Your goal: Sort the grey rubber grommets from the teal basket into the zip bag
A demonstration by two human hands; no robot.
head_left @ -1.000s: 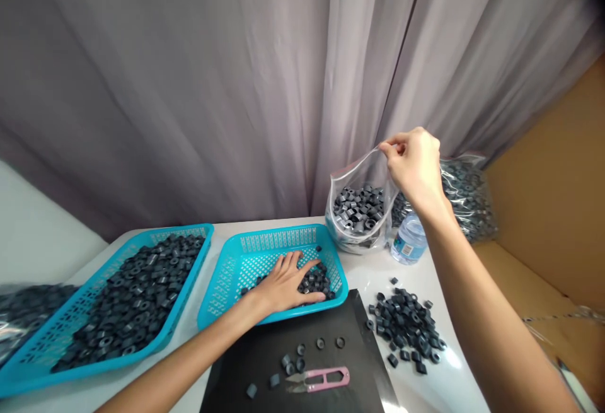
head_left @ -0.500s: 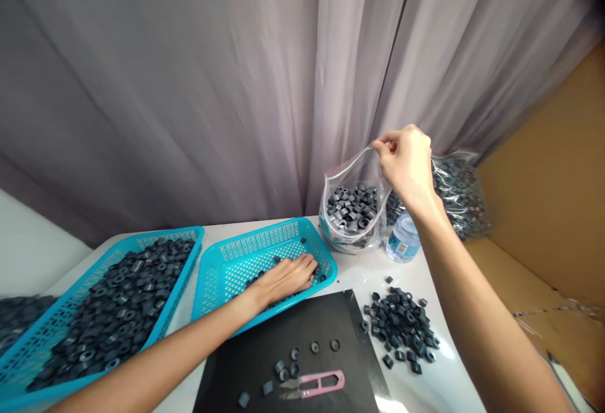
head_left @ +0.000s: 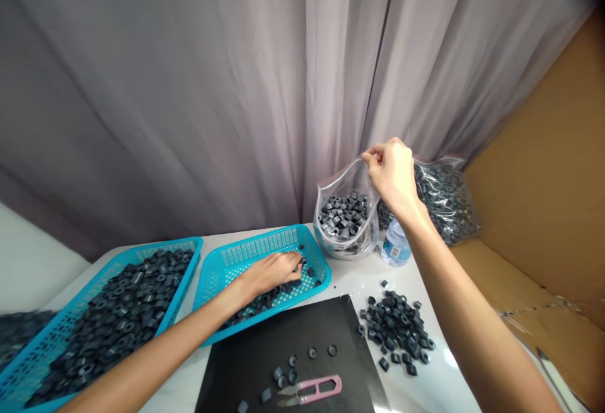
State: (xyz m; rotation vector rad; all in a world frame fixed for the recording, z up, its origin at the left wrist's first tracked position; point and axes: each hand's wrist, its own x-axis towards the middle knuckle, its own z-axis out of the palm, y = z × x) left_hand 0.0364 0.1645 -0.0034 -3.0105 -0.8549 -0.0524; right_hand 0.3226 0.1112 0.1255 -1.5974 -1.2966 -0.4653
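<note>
My left hand [head_left: 276, 272] is down in the middle blue basket [head_left: 212, 261], its fingers curled over small dark ring-shaped parts [head_left: 265, 299]. What sits under the fingertips is partly hidden, though dark parts show beside them. My right hand [head_left: 392, 170] pinches the upper rim of a clear zip bag [head_left: 347, 176], drawing its mouth wide. Inside that bag lies a heap of grey ring-shaped parts [head_left: 343, 214]. A clear plastic bottle [head_left: 396, 244] with a blue label stands just below my right wrist.
A fuller blue basket [head_left: 177, 299] stands at left. Pink thread snips [head_left: 314, 389] and several loose rings lie on a black mat [head_left: 265, 347]. A pile of dark parts [head_left: 397, 328] rests on the white table [head_left: 444, 372]. Behind my right arm is another filled bag [head_left: 447, 202].
My left hand has lifted slightly and drawn its fingers together among the dark parts, shifting a little left. The right hand still pinches the bag rim. The whole view has shifted slightly.
</note>
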